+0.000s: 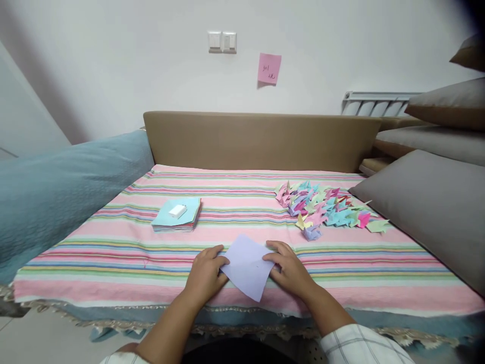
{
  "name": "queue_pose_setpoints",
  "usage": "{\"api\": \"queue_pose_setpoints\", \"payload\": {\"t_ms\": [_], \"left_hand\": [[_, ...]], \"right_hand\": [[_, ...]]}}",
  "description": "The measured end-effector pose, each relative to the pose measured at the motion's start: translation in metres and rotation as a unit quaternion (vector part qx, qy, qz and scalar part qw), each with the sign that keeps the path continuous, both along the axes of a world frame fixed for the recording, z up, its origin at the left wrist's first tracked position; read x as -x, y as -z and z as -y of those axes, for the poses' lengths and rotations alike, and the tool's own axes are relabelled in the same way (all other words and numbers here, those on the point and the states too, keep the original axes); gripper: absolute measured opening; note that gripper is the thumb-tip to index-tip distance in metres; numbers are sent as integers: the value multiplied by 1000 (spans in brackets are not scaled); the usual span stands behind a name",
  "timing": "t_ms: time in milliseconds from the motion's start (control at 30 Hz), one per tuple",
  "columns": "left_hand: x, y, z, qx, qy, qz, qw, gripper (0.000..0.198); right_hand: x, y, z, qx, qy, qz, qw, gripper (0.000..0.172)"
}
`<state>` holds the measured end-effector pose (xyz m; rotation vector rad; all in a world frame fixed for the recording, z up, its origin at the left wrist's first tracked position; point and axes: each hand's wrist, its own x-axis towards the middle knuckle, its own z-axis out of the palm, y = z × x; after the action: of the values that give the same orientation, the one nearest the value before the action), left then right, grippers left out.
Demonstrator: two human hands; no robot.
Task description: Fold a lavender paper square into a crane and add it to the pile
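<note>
A pale lilac square of paper lies turned like a diamond on the striped cloth near the front edge. My left hand pinches its left corner with curled fingers. My right hand grips its right corner the same way. Behind and to the left sits a stack of coloured paper squares with a small white block on top. To the right rear lies a heap of folded paper cranes in many colours.
The pink striped cloth covers a bed with a tan headboard. A teal blanket bulges at the left. Grey cushions are piled at the right. A pink note hangs on the wall.
</note>
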<state>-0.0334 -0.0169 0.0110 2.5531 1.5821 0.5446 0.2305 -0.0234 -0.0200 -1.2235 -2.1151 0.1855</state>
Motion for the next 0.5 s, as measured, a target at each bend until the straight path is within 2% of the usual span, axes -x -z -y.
{"api": "queue_pose_setpoints", "payload": {"t_ms": [133,300,500], "left_hand": [[7,5,-7,-15,1,8,1000,25],[7,5,-11,-67,-15,-3,998,21],[7,0,-7,16,-18,9,1000,27]], "right_hand": [[-5,3,-4,33,25,-3,999,23],[-6,2,-6,-1,27,-11,1000,15],[-8,2,-4,32,19,1,999,19]]}}
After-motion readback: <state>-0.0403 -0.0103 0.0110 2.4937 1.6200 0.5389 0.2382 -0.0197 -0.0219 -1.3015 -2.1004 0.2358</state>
